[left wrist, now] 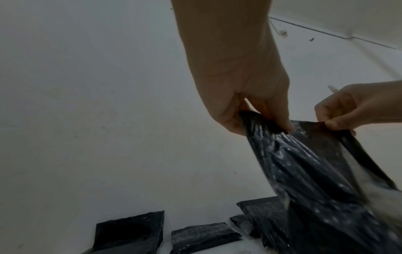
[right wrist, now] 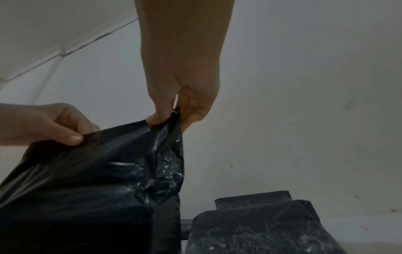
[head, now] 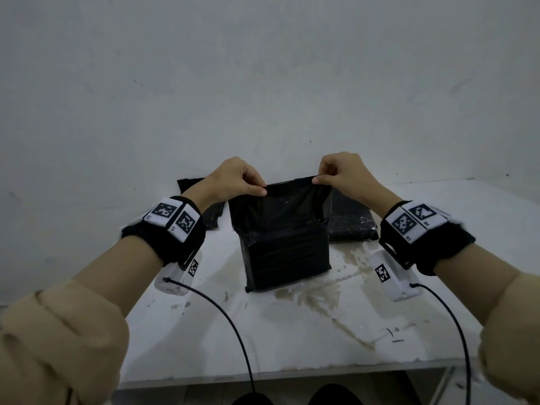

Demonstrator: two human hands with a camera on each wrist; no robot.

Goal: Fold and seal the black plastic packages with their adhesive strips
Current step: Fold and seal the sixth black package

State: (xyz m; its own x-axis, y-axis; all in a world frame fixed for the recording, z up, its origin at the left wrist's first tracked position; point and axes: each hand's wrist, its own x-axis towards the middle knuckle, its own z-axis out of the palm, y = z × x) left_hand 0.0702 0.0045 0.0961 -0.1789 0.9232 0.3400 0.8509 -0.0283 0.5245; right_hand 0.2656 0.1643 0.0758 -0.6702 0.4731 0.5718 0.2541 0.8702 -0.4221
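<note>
Black plastic package (head: 285,252), stuffed and blocky in its lower half, stands upright in the middle of the worktop (head: 321,331), its empty top flap (head: 289,200) pulled up taut above the contents. Left hand (head: 230,178) pinches the flap's left top corner between thumb and curled fingers (left wrist: 282,120); right hand (head: 342,171) pinches the right top corner the same way, so both hands are clamped on the film and nothing else. The wrist views confirm the grip: the plastic bunches into a narrow pleat inside each pinch.

The film looks thin, soft and glossy, likely slippery and quick to crease, while the packed lower part appears firm enough to stay standing by itself. Holding at the two top corners seems right, since it keeps the edge straight for folding down; a grip nearer the middle would probably let the corners droop and stick crooked. The adhesive strip cannot be made out from these views.

Behind it, other black packages lie flat against the wall: one to the right (head: 350,223), and several to the left (left wrist: 130,232). Brownish stains mark the white surface near the front.
</note>
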